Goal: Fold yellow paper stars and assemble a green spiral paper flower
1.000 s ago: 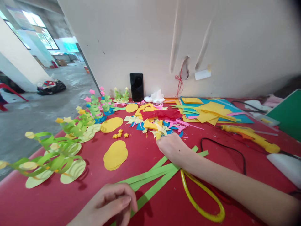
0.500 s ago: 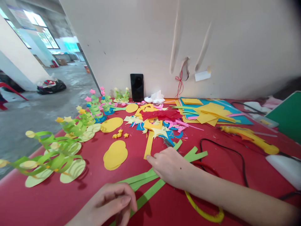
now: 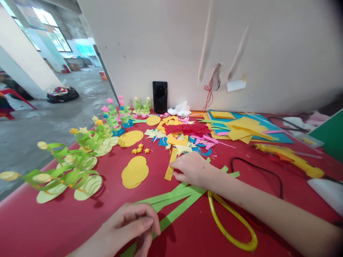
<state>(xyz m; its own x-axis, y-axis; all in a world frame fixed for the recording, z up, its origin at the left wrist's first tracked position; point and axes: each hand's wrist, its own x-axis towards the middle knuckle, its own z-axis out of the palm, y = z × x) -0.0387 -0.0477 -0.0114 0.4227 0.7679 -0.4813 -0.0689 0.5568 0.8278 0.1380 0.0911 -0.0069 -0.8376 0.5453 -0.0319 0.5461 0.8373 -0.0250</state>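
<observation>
My right hand reaches across the red table, fingers curled down beside a yellow paper strip that it touches at the edge of a heap of coloured paper scraps. Whether it grips anything is hidden. Long green paper strips run under the right wrist toward my left hand, which is curled at the near edge with its fingertips pinched on the strips' end. A yellow loop, perhaps a scissors handle, lies under my right forearm.
Green paper spirals with yellow discs line the left edge. Yellow circles, small stars, paper sheets, a yellow glue gun with black cord, a dark phone against the wall.
My right hand pulled back from the scrap heap, drawing out a yellow strip, then moved forward again to its lower end. The left hand stayed put.
</observation>
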